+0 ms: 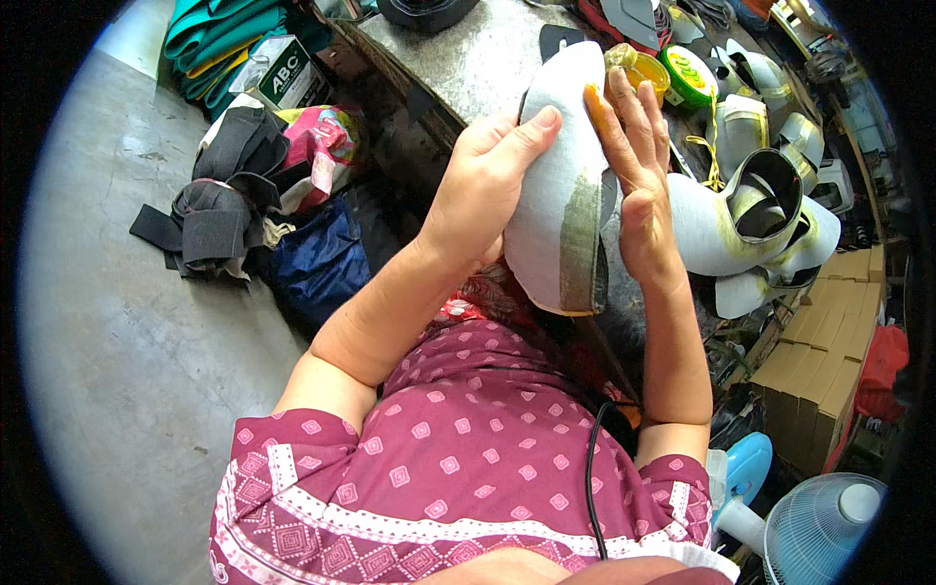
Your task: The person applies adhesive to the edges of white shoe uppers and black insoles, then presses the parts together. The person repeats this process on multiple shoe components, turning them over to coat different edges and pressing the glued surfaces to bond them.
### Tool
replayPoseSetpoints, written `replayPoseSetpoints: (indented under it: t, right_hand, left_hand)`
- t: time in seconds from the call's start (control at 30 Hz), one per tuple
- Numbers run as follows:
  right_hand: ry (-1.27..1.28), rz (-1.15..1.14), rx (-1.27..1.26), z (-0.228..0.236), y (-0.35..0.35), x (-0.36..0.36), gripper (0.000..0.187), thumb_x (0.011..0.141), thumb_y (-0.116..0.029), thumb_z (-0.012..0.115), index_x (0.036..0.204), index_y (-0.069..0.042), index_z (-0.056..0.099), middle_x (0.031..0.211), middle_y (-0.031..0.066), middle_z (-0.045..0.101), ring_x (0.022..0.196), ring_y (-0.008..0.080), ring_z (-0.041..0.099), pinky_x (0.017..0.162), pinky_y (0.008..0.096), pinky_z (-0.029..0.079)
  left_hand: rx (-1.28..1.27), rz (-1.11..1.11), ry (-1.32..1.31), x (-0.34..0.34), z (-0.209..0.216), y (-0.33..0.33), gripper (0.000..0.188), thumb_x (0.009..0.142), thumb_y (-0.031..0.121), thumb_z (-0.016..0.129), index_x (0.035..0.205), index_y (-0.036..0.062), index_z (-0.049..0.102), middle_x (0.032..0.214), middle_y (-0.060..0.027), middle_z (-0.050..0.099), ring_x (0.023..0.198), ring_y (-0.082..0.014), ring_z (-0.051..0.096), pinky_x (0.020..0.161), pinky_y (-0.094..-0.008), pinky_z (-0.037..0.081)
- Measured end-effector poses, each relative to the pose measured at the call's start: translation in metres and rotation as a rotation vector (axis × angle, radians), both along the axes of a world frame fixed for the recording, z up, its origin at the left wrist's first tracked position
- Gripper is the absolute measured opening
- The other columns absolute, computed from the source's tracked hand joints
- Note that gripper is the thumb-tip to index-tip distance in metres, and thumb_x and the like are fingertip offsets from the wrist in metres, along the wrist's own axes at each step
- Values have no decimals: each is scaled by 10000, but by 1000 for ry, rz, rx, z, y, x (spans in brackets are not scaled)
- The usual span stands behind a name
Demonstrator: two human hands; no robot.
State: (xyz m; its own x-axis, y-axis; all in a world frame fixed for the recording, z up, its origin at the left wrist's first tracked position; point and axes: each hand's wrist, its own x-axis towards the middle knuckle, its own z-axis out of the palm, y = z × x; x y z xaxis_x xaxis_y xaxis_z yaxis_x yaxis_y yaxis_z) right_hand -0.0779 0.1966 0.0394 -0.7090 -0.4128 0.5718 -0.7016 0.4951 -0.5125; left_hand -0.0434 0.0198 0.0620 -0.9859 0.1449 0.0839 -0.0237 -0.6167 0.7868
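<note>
Left hand (492, 175) clamped on the left side of a grey curved piece (561, 161), thumb on top; right hand (639, 175) flat, fingers straight, orange smear on the index, against its right side. Piece is up over the near edge of the surface (439, 63). Similar grey shells (707, 234) sit toward the right edge, green-rimmed tub (688, 76) beyond the right fingertips.

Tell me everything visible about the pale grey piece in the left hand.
The pale grey piece is long and curved, rounded at its far end, with a matte, fabric-like surface and an olive-brown strip on the near right side. The left hand grips it, thumb on its face; the open right hand is at its right edge.
</note>
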Motion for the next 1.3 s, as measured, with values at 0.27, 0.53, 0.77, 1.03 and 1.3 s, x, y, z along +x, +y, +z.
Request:
replayPoseSetpoints:
  t: [0.27,0.53,0.77,1.03,1.3]
  right_hand:
    - [-49,235,-29,10,15,1,978,846,-827,24,1219,-235,707,1546,142,355,1468,331,148,1178,475,-38]
    - [147,-24,188,12,0,12,897,879,-791,48,1335,-268,617,1525,81,401,1446,350,231,1153,578,28]
    - [196,74,146,26,14,7,858,880,-796,87,1137,-308,745,1492,85,451,1420,309,294,1157,510,12]
    - [243,99,178,24,14,13,732,897,-773,217,1108,-321,753,1411,80,540,1382,328,353,1153,523,95]
    - [411,-207,388,24,8,13,667,898,-754,250,1214,-362,687,1433,39,505,1370,264,373,1174,510,46]
  left_hand:
    - [-13,86,33,-15,-3,-15,283,999,200,556,1176,-14,611,1063,-89,689,927,-136,669,839,-271,531]
    - [-98,121,76,-10,-4,0,272,1010,196,531,1131,-23,637,979,-51,682,846,-82,623,752,-229,501]
    - [-133,119,62,-17,-5,-8,258,1006,188,543,1159,1,634,1058,-72,694,915,-118,661,818,-256,519]
    - [-90,175,52,-20,-6,-2,246,1001,175,536,1112,-16,645,957,-54,686,816,-92,627,727,-235,501]
    - [-150,79,56,-15,-9,-2,264,1002,189,544,1168,1,630,1064,-77,690,924,-118,659,831,-258,519]
